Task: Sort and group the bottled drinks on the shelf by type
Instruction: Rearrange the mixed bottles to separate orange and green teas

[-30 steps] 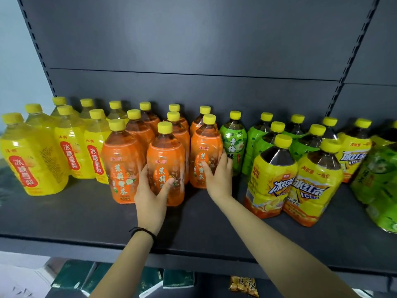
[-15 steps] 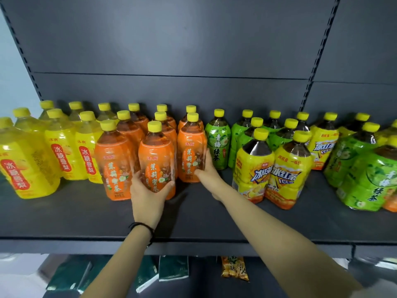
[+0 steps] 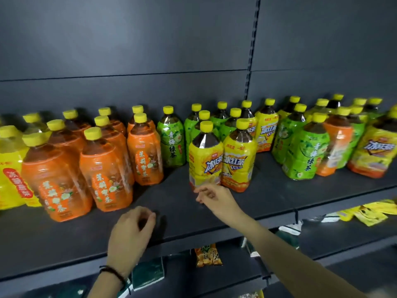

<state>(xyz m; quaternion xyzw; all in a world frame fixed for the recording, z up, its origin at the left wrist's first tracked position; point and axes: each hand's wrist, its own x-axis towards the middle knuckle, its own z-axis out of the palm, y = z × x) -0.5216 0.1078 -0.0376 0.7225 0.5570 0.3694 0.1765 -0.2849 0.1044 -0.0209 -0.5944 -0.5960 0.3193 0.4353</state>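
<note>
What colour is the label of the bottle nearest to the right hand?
The label is mainly yellow; the head view shows it.

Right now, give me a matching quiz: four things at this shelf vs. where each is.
1 left hand
2 right hand
3 lone green-label bottle
4 yellow red-badge bottles

A far left of the shelf
B just right of the orange-label bottles
C over the shelf's front edge, holding nothing
D by the base of the front iced-tea bottle

Pairs: 1-C, 2-D, 3-B, 4-A
</note>
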